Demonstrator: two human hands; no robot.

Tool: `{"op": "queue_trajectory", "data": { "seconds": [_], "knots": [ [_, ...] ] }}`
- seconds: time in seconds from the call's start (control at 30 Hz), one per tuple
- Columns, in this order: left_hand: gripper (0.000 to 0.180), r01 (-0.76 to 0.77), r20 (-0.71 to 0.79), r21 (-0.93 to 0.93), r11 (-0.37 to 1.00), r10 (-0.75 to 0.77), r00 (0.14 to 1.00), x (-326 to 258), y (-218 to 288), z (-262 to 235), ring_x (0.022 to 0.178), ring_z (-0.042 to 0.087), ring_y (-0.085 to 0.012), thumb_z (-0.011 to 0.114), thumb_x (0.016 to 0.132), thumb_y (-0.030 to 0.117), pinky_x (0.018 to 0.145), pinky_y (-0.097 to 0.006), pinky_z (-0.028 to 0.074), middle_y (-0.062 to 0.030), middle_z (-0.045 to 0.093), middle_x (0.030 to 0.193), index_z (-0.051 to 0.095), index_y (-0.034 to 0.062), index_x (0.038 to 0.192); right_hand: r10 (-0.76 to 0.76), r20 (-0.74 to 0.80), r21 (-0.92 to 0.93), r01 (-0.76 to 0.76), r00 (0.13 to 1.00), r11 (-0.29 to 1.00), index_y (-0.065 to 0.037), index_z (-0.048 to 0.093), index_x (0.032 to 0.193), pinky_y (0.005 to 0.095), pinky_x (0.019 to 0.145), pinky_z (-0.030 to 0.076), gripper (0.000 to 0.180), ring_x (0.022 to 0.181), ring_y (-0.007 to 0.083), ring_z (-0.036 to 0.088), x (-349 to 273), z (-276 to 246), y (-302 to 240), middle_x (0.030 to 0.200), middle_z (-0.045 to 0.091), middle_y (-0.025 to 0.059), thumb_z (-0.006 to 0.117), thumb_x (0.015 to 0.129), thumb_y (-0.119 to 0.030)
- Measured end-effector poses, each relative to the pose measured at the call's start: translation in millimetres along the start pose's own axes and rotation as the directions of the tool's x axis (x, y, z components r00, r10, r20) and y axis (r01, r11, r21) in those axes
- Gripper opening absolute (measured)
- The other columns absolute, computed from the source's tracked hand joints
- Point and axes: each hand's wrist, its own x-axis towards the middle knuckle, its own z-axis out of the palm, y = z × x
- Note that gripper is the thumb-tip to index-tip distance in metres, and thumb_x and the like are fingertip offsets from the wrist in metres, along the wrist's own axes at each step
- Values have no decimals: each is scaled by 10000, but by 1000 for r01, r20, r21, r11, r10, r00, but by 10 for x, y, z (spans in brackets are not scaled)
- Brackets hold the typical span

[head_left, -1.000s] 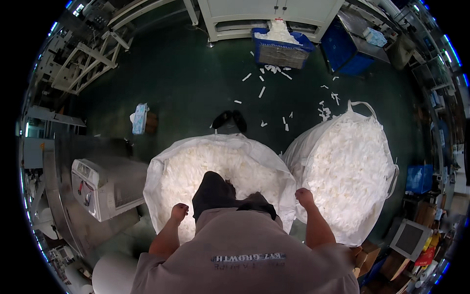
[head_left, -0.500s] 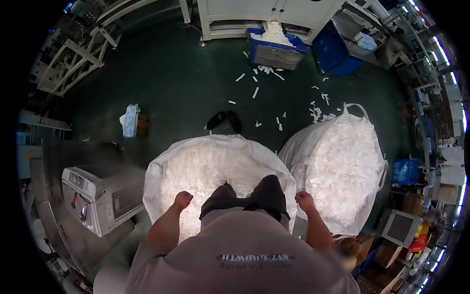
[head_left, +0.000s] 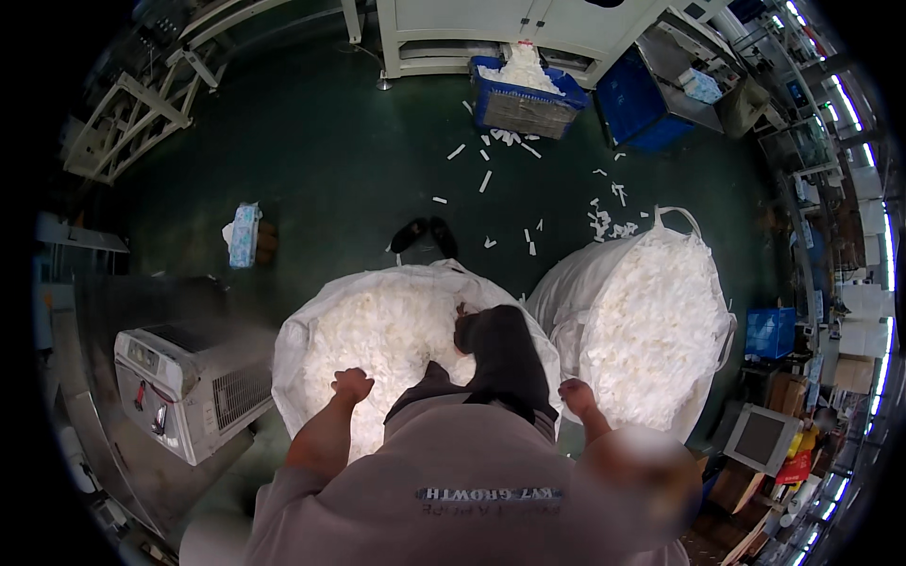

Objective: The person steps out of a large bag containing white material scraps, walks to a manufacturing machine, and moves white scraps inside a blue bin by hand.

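Observation:
I stand inside a large white woven bulk bag (head_left: 293, 349) filled with soft white scraps (head_left: 363, 321). My left hand (head_left: 353, 384) hangs in the air above the left part of the scraps, its fingers curled and nothing seen in them. By the bag's right rim, my right hand (head_left: 578, 396) is loosely closed, also with nothing visible in it. My right knee is bent in dark trousers (head_left: 505, 344), and a bare foot (head_left: 461, 328) shows on the scraps. The lower legs are partly hidden.
A second full bulk bag (head_left: 651, 330) stands close on the right. Dark slippers (head_left: 427, 236) lie beyond my bag. Farther off, a blue crate (head_left: 528, 113) of white scraps sits under a machine, with loose strips (head_left: 485, 181) around it. A white appliance (head_left: 193, 387) stands left.
My right leg has swung forward and its foot now shows near the bag's far side. My left hand has loosened slightly; my right hand has shifted a little left and lower.

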Motion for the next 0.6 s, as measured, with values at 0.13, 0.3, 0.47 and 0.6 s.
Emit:
{"op": "queue_trajectory", "data": {
  "seconds": [0.13, 0.3, 0.47, 0.6],
  "knots": [
    [444, -22, 32, -34, 999, 23, 999, 215, -378, 167, 1129, 545, -351, 516, 831, 424, 931, -490, 453, -135, 646, 1146, 698, 76, 1040, -2, 179, -105, 21, 984, 994, -88, 705, 915, 375, 830, 515, 269, 931, 304, 658, 262, 141, -134, 972, 702, 121, 653, 788, -319],
    [302, -163, -261, -555, 816, 15, 965, 254, -312, -32, 933, 654, -316, 643, 795, 310, 838, -390, 513, -167, 699, 939, 707, 35, 904, -150, 144, -174, 174, 978, 969, -44, 685, 866, 335, 636, 524, 193, 666, 187, 669, 912, -3, -284, 725, 687, 87, 672, 801, -224],
    [284, -165, -343, -616, 770, -73, 937, 302, -374, -271, 898, 664, -297, 645, 795, 279, 811, -372, 516, -160, 702, 920, 703, 23, 904, -230, 8, -102, 230, 973, 968, -30, 684, 872, 335, 618, 518, 215, 663, 191, 668, 1696, -229, -1103, 733, 686, 104, 638, 815, -232],
    [277, -116, -324, -720, 684, -184, 928, 533, -286, -285, 885, 667, -284, 653, 789, 248, 804, -366, 514, -162, 705, 914, 702, 10, 920, -255, -34, 143, 258, 966, 956, -28, 691, 889, 319, 617, 517, 185, 668, 182, 666, 2124, -337, -1277, 759, 696, 110, 646, 801, -185]
  ]
}}
